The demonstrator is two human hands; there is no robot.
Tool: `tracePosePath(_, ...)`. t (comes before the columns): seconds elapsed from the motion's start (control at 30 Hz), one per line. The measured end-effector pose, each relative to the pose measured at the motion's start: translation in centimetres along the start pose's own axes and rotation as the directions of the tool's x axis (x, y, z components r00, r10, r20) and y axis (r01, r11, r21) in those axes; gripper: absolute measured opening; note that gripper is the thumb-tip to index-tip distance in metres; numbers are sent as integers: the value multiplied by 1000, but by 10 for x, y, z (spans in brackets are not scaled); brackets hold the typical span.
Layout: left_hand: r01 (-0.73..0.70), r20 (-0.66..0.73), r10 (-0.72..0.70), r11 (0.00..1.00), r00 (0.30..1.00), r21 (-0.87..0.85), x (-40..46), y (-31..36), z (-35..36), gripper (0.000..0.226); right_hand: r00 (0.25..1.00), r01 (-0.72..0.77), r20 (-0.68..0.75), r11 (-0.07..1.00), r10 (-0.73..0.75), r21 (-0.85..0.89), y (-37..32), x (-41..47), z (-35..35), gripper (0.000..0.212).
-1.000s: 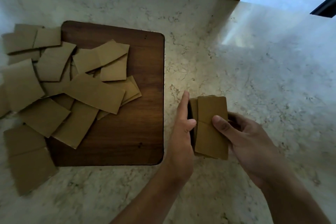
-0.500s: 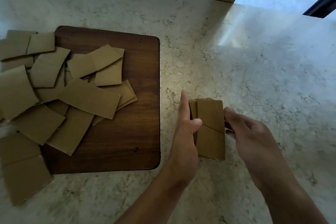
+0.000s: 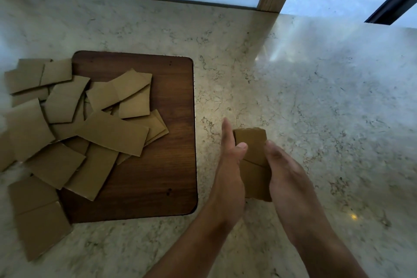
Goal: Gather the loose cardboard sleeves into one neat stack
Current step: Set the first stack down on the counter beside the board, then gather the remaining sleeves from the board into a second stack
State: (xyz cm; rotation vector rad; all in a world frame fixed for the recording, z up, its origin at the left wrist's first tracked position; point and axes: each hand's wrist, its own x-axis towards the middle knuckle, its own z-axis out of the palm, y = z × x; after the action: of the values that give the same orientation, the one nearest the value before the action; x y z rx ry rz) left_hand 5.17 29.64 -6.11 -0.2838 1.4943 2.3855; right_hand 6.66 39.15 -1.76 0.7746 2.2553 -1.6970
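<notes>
Left hand (image 3: 230, 162) and right hand (image 3: 284, 174) face each other — fingers straight, palms inward.

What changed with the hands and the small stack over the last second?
The right hand let go its thumb-on-top grip and moved to the right edge of the stack, pressing it flat against the left hand, which kept bracing the left edge. The stack stayed on the counter; the loose sleeves on and around the board lie untouched.
</notes>
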Motion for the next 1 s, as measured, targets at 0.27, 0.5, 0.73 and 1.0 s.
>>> tracePosePath(0.27,-150,-228,163,986,960,76,-23,27,-40,69,899,278,-232,892,-373,-357,-21,-3,37,38)
tracePosePath(0.5,16,-604,102,982,791,188,-47,86,-118,25,844,515,220,628,-489,-583,-54,3,155,33)
tracePosePath(0.73,217,-690,-5,951,724,221,-66,135,-211,22,898,406,271,418,-347,-813,-48,3,216,57)
tracePosePath(1.0,350,-494,-176,892,851,287,-76,170,-249,29,976,211,58,839,-210,-501,-61,-23,207,26)
